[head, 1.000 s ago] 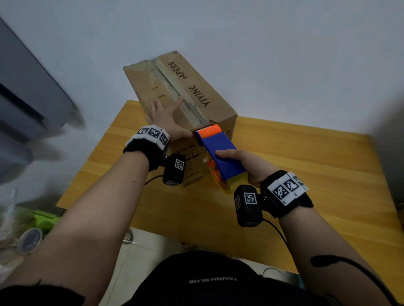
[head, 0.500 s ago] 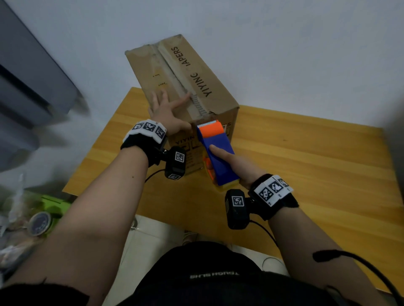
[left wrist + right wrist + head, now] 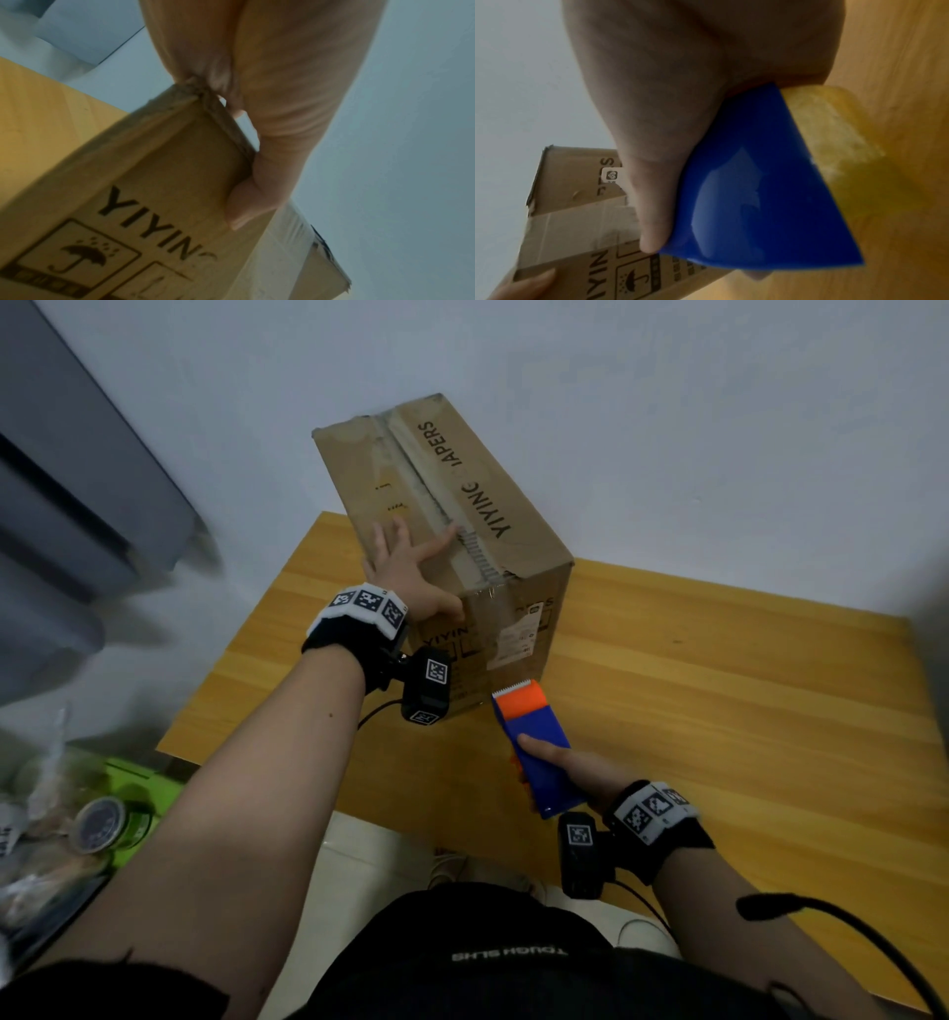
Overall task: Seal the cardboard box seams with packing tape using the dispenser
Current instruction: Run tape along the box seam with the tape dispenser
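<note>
The cardboard box (image 3: 518, 531) (image 3: 154, 192) (image 3: 577, 203) stands at the back left of the wooden table (image 3: 719, 711). A tape strip (image 3: 436, 505) runs along its top seam and down the front face. My left hand (image 3: 405, 572) (image 3: 282, 101) presses flat on the top near the front corner, fingers spread, thumb (image 3: 246, 203) lying over the edge onto the front face. My right hand (image 3: 580, 773) (image 3: 667, 101) grips the blue and orange tape dispenser (image 3: 534, 747) (image 3: 757, 192) just in front of the box, above the table and apart from it. The yellowish tape roll (image 3: 834, 132) shows beneath.
A white wall rises right behind the box. Grey furniture (image 3: 77, 505) stands at the left. Green items and clutter (image 3: 118, 788) lie on the floor beyond the table's left edge. Bare wood (image 3: 770, 788) stretches to the right of the box.
The dispenser came off the box's top front edge, travelled down the front face and pulled back toward me, now apart from the box. My left hand stayed pressed on the top.
</note>
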